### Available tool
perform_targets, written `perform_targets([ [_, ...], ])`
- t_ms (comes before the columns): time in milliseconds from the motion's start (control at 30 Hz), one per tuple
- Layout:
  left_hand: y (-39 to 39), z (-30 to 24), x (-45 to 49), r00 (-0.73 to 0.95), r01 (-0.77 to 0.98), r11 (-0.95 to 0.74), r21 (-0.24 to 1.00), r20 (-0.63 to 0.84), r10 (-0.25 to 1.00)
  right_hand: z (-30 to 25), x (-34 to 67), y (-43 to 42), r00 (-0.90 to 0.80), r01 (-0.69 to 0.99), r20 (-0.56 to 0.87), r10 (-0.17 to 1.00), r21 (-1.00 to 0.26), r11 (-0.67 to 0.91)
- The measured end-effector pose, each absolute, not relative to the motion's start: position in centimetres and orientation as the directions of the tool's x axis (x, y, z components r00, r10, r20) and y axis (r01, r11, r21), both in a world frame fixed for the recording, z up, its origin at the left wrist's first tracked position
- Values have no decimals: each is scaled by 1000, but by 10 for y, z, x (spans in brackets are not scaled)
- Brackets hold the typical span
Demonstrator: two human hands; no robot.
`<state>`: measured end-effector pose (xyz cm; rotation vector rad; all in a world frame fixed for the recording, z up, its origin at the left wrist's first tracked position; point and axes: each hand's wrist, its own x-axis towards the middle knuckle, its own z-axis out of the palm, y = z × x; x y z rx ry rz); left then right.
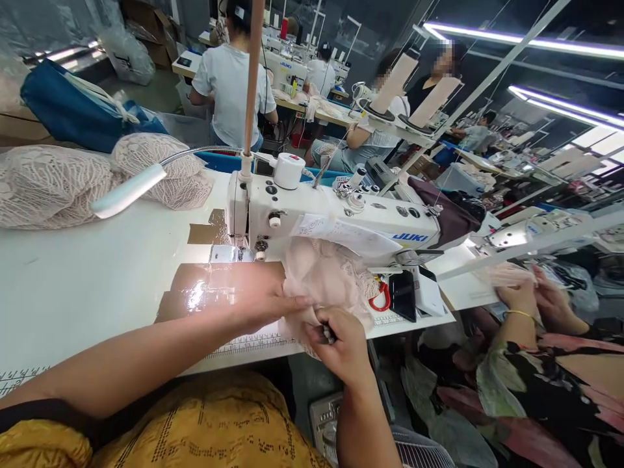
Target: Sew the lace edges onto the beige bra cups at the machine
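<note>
A pale pink lace garment piece (326,276) lies bunched on the white table under the arm of a white sewing machine (336,218). My left hand (263,296) rests on the taped table surface, fingers stretched out and pressing the fabric's left edge. My right hand (338,341) sits at the table's front edge, fingers closed on a small dark metal tool, likely thread snips, and on the fabric's lower edge.
Bundles of pink lace (53,185) lie at the table's far left beside a gooseneck lamp (129,190). Red-handled scissors (379,298) and a black phone (402,296) lie right of the fabric. A co-worker's hands (524,292) work at the neighbouring station. Other people sew in the background.
</note>
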<state>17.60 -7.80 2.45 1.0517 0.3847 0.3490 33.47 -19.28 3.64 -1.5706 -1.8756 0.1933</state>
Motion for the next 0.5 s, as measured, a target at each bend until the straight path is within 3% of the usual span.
perform_targets([
  [67,-83,18,170,834,-124,450,885,-153,531,26,338,-191,-40,761,320,947,-604,237],
  [133,-84,19,155,843,-102,436,894,-155,515,14,350,-187,2,737,291,957,-647,195],
  [300,-87,38,91,976,61,457,887,-150,160,-7,388,-181,211,855,342,916,-519,-3],
  [367,-92,38,56,977,102,465,879,-177,120,-7,399,-185,250,872,338,907,-487,-59],
  [433,-98,34,16,945,84,443,892,-213,250,-3,406,-193,270,881,324,907,-463,-97],
  [500,-103,29,-27,809,133,264,955,-259,527,3,404,-201,308,893,399,864,-435,-117],
])
